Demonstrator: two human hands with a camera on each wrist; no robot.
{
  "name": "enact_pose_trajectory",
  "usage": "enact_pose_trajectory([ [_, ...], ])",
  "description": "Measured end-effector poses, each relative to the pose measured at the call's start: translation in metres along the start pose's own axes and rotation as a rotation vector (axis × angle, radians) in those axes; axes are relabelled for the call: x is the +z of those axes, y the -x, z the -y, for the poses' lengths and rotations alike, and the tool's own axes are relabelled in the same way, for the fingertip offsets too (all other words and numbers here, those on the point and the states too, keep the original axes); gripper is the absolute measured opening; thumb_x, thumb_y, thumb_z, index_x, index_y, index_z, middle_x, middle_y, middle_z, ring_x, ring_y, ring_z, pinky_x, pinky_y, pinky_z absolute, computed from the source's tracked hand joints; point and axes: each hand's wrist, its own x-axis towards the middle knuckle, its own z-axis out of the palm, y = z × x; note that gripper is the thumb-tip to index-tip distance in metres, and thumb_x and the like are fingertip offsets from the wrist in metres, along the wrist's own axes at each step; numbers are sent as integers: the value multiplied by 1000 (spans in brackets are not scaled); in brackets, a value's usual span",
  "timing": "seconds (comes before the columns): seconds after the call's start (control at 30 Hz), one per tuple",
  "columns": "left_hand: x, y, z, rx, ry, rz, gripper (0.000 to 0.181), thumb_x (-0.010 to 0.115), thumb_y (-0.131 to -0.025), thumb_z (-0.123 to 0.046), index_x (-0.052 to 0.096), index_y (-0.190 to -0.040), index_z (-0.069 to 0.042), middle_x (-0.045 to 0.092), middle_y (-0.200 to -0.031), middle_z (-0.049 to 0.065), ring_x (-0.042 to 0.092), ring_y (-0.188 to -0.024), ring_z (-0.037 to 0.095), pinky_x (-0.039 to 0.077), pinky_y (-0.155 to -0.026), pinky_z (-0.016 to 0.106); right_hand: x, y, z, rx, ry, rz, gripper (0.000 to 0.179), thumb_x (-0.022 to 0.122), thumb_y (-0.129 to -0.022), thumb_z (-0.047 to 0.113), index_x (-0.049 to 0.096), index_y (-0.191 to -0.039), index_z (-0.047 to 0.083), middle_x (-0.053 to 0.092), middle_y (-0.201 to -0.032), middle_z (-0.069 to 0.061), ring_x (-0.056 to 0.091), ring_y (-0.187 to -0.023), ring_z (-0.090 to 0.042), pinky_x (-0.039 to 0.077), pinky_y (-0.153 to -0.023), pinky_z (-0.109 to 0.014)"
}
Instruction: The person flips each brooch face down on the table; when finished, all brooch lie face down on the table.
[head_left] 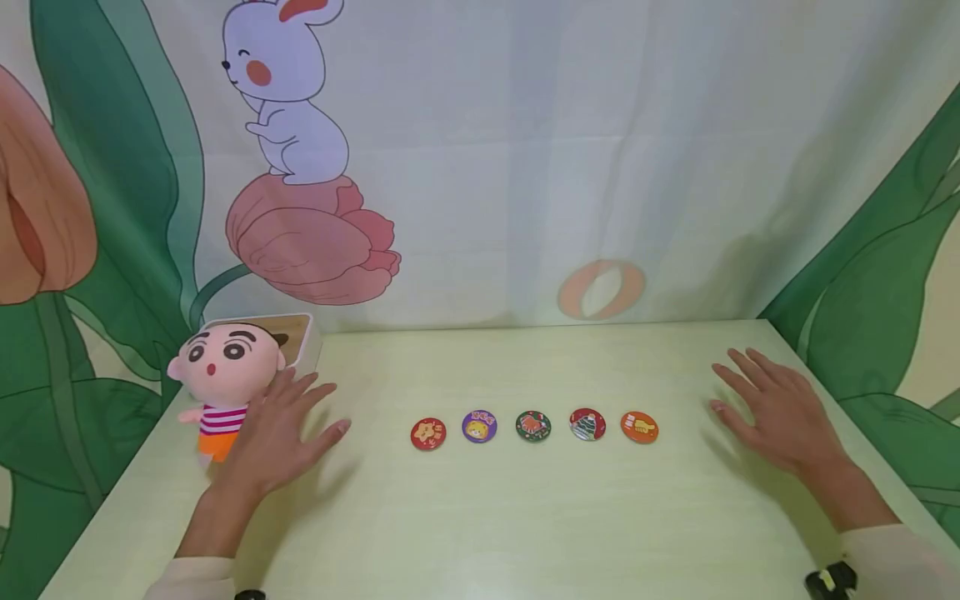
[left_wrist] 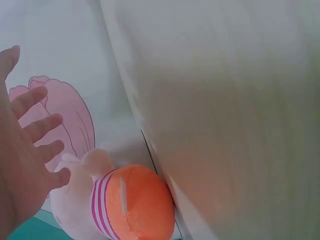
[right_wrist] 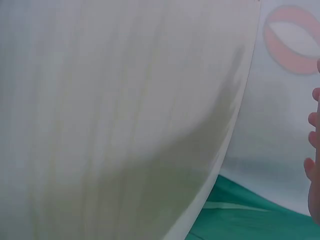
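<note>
My left hand [head_left: 281, 433] is spread above the table's left side, overlapping a plush doll [head_left: 228, 367] in the head view. The doll has a striped shirt and orange shorts [left_wrist: 142, 200]. Over the right side hovers my right hand [head_left: 780, 412], its fingers extended and holding nothing. Between the hands lies a row of round badges: a red one [head_left: 428, 434], a purple one with a yellow face [head_left: 479, 426], a dark green one [head_left: 533, 426], one with a Christmas tree [head_left: 587, 424] and an orange one with a pointing hand [head_left: 640, 427].
Behind the doll stands a white-rimmed box [head_left: 309, 342] with a brown inside, partly hidden. The pale table [head_left: 495, 517] ends at a curtain [head_left: 480, 208] printed with a rabbit and flowers, which also hangs along both sides.
</note>
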Motion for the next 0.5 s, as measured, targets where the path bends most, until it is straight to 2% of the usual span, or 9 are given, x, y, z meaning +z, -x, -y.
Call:
enact_pose_trajectory([
  [0.2,2,0,-4,39,-13,22,62,60,-95,-53,59,-142,-14,54,-150,21,36,-147,46,27,-117,70,-2,-3,17,-37,-28,2,50,68,-92,35,63,-133,9,63,-139,-21,53,-129,-42,43,-97,-62],
  [0.33,6,-2,-6,68,3,16,59,61,-95,-52,61,-140,-13,60,-144,19,45,-141,45,36,-112,68,-3,-9,28,-59,-40,27,50,70,-89,32,64,-133,10,68,-132,-18,58,-124,-39,46,-97,-61],
  [0.5,9,-3,-6,70,1,16,57,63,-95,-51,62,-138,-13,65,-139,15,54,-134,41,43,-109,62,0,-20,49,-100,-40,50,51,72,-86,32,66,-132,11,71,-128,-15,62,-121,-38,49,-98,-59],
])
